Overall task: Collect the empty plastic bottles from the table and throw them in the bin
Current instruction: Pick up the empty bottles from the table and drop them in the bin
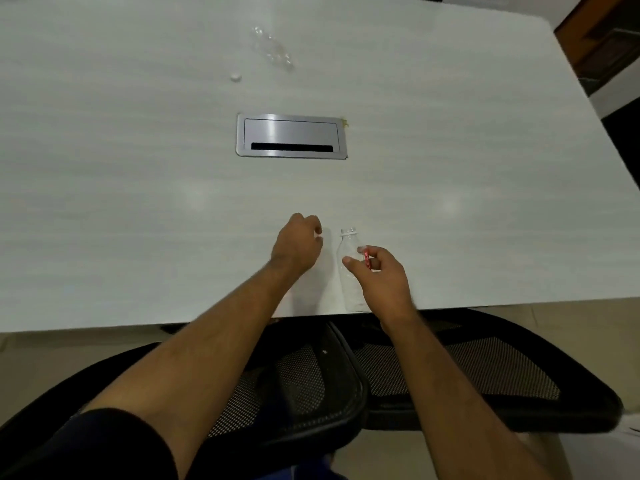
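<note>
A clear empty plastic bottle (347, 271) stands upright near the front edge of the white table (138, 202), with a white ring at its neck. My right hand (384, 282) is just right of it and partly in front, and its fingertips pinch a small red thing (366, 258) that looks like a cap. My left hand (298, 245) hovers just left of the bottle with its fingers curled in, back to the camera; its palm is hidden. A second clear bottle (273, 50) lies on its side at the far middle of the table. A small white cap (236, 77) sits near it.
A silver cable hatch (291, 136) is set flush in the table's middle. Two black mesh office chairs (485, 372) stand under the front edge, below my arms. Dark wooden furniture (602, 39) stands beyond the table's right corner. No bin is in view.
</note>
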{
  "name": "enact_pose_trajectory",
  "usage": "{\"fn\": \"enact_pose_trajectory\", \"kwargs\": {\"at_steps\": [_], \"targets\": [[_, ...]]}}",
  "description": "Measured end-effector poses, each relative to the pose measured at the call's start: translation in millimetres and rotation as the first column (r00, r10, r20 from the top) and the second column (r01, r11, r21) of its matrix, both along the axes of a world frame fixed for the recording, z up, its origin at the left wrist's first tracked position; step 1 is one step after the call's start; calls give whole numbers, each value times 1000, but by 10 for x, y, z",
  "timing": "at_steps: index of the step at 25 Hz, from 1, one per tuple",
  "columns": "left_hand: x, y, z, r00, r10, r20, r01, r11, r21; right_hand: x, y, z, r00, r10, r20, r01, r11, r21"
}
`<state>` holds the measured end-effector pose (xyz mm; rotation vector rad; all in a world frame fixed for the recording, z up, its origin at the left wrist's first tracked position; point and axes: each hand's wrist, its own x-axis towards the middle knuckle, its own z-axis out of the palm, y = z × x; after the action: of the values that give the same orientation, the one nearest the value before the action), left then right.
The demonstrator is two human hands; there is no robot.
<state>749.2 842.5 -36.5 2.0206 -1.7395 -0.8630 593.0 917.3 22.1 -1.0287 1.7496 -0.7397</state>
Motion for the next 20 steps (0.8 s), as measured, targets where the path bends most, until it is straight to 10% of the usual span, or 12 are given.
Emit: {"fn": "enact_pose_trajectory", "kwargs": {"at_steps": [4,9,20], "targets": [[130,655,850,772,312,-554,-316,944,91,69,402,413,989,41,142,-30,997,-78],[387,1751,1941,482,309,-820,-421,902,93,288,1075,1055,938,263,227,-200,943,-267],[1365,3268,2765,501,250,-829,-681,705,-200,1592,2159,1811,835,551,-3,-491,742,-457]]}}
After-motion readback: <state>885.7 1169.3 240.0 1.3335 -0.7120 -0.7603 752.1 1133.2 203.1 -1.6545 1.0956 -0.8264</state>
